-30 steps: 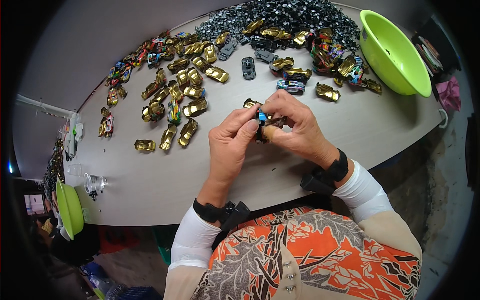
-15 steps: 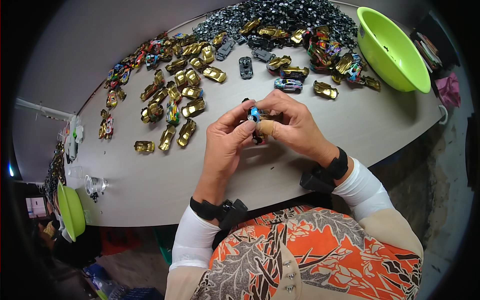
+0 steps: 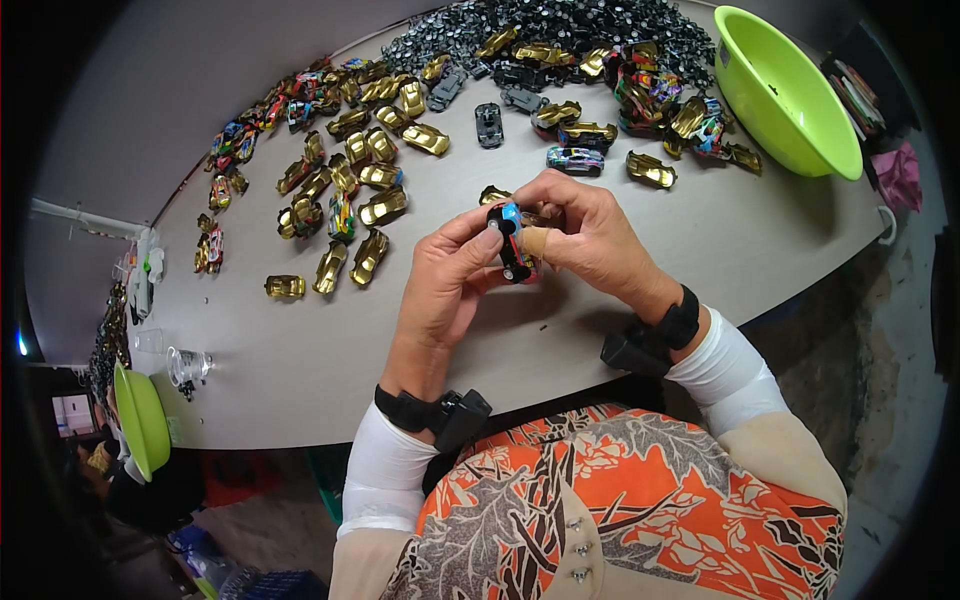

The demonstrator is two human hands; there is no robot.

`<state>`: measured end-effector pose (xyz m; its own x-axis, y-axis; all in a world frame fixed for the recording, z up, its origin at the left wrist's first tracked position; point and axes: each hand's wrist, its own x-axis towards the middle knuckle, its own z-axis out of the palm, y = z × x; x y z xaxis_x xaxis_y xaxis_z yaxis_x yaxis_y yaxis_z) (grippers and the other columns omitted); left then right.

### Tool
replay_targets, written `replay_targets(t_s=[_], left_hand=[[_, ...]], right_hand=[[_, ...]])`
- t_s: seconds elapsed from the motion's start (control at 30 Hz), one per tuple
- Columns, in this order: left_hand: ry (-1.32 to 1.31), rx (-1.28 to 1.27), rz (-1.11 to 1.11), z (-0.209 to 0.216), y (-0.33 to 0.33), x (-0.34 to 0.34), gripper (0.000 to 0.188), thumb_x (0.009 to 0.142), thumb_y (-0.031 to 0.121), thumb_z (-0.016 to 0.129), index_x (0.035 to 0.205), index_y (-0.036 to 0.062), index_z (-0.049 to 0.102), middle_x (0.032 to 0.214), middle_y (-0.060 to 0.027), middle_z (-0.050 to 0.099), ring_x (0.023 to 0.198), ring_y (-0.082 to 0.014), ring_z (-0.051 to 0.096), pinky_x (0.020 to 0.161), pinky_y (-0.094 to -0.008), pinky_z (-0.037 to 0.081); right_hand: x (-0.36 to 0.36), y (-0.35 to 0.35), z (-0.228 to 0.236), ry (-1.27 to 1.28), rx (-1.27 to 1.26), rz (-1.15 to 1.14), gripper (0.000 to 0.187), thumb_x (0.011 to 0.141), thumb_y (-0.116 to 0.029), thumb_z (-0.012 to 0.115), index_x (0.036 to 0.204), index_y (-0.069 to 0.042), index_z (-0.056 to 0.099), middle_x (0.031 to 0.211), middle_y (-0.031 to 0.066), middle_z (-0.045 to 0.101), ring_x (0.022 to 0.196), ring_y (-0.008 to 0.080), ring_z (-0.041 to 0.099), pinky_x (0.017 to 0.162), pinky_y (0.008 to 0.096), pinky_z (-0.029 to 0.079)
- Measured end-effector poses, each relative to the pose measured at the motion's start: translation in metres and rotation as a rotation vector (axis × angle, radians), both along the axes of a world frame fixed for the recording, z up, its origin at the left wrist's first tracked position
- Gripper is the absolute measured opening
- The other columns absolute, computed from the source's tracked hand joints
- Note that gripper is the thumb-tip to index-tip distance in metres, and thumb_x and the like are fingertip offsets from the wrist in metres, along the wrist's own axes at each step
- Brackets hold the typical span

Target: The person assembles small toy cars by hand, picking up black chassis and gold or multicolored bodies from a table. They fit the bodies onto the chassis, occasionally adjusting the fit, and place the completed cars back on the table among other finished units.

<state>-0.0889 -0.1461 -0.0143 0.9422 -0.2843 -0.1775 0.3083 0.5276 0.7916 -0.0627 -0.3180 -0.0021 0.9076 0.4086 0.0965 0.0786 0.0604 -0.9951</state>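
Between my hands, above the front part of the table, is a small toy car (image 3: 515, 268) with black wheels and patches of red and blue. My left hand (image 3: 452, 268) is closed on its left side, the thumb pressing near a wheel. My right hand (image 3: 592, 238) grips it from the right; a tan bandage wraps the thumb, and the fingers curl over the far end. Part of the car's body is hidden by my fingers. Just beyond my fingertips a gold toy car (image 3: 491, 194) shows in part.
Gold toy cars (image 3: 380, 207) lie scattered at left, with colourful ones farther back. A heap of dark car parts (image 3: 560, 35) covers the table's far side. A large green basin (image 3: 805, 140) stands at right, a clear cup (image 3: 185, 366) and another green basin (image 3: 142, 420) at left.
The toy car has turned in my hands, so more of its wheeled side shows. My left hand has shifted slightly left, and the right fingers have moved a little over the car.
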Motion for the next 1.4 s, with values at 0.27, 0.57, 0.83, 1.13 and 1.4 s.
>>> replay_targets(t_s=[0.27, 0.57, 0.83, 1.13, 1.4], left_hand=[[0.004, -0.091, -0.04, 0.0, 0.003, 0.0, 0.034, 0.087, 0.016, 0.057, 0.114, -0.0032, 0.052, 0.099, -0.0116, 0.062, 0.086, -0.0203, 0.063, 0.072, -0.0386, 0.057], [0.095, -0.161, -0.066, 0.006, 0.006, 0.001, 0.028, 0.09, 0.019, 0.052, 0.11, -0.0008, 0.053, 0.095, -0.0118, 0.062, 0.083, -0.0214, 0.064, 0.068, -0.0404, 0.057], [0.114, -0.133, -0.113, -0.008, 0.012, 0.005, 0.026, 0.09, 0.019, 0.052, 0.108, 0.0002, 0.054, 0.087, -0.0081, 0.062, 0.074, -0.0165, 0.063, 0.065, -0.0397, 0.058], [0.097, -0.098, -0.15, -0.018, 0.016, 0.008, 0.026, 0.087, 0.023, 0.057, 0.102, 0.0015, 0.058, 0.082, -0.0063, 0.062, 0.068, -0.014, 0.06, 0.051, -0.0261, 0.051], [0.048, -0.188, -0.108, -0.002, 0.011, 0.006, 0.033, 0.087, 0.02, 0.056, 0.113, 0.0004, 0.05, 0.096, -0.0121, 0.062, 0.082, -0.0184, 0.062, 0.065, -0.0353, 0.057]], right_hand=[[0.002, -0.002, 0.004, 0.171, 0.115, 0.017, 0.022, 0.078, -0.01, 0.064, 0.098, -0.002, 0.058, 0.08, 0.0, 0.057, 0.062, 0.002, 0.052, 0.049, 0.0164, 0.041], [0.007, -0.004, 0.0, -0.665, -0.066, -0.077, 0.028, 0.072, 0.01, 0.051, 0.097, -0.002, 0.057, 0.101, 0.0066, 0.056, 0.077, 0.0097, 0.054, 0.055, 0.0197, 0.044], [0.0, 0.001, 0.0, -1.016, -0.419, 0.006, 0.044, 0.062, 0.004, 0.061, 0.104, -0.008, 0.056, 0.103, 0.0076, 0.056, 0.084, 0.0259, 0.056, 0.071, 0.033, 0.049], [0.0, 0.001, 0.002, -1.124, -0.428, 0.021, 0.043, 0.059, 0.007, 0.066, 0.1, -0.004, 0.056, 0.096, 0.0104, 0.057, 0.077, 0.0256, 0.058, 0.064, 0.0309, 0.049], [0.002, -0.01, 0.005, -0.426, 0.108, -0.097, 0.036, 0.074, 0.002, 0.066, 0.106, -0.002, 0.049, 0.089, 0.0055, 0.056, 0.075, 0.0085, 0.055, 0.058, 0.0213, 0.047]])
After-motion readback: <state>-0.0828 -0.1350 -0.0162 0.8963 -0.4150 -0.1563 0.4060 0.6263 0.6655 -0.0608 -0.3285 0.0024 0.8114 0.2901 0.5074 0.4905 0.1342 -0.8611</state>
